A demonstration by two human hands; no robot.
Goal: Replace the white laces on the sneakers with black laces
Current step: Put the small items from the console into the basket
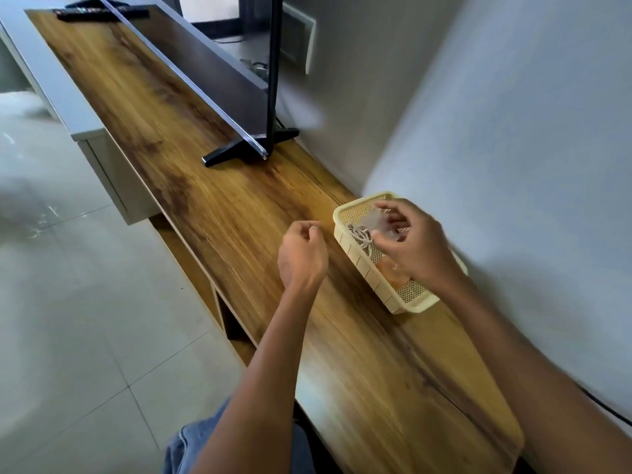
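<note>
- Now the right hand (415, 246) is reaching into the basket (415, 297) on the worktop (212, 213), its grip pinching a clear packet (378, 222).
- The left hand (302, 254) is hovering just beside the basket, fingers curled; whether it is holding something, I cannot tell.
- Pale laces (359, 234) are lying in the basket, beside the packet.
- Sneakers and black laces are not showing.
- It is better to lift the packet slowly, so the laces are not dragging out, and to steady the basket with the left hand.

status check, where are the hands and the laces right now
Right hand reaching into cream perforated plastic basket, grip blurred. Left hand curled above wooden tabletop, apparently empty. Pale coiled cord in basket. No sneakers in view.
</note>
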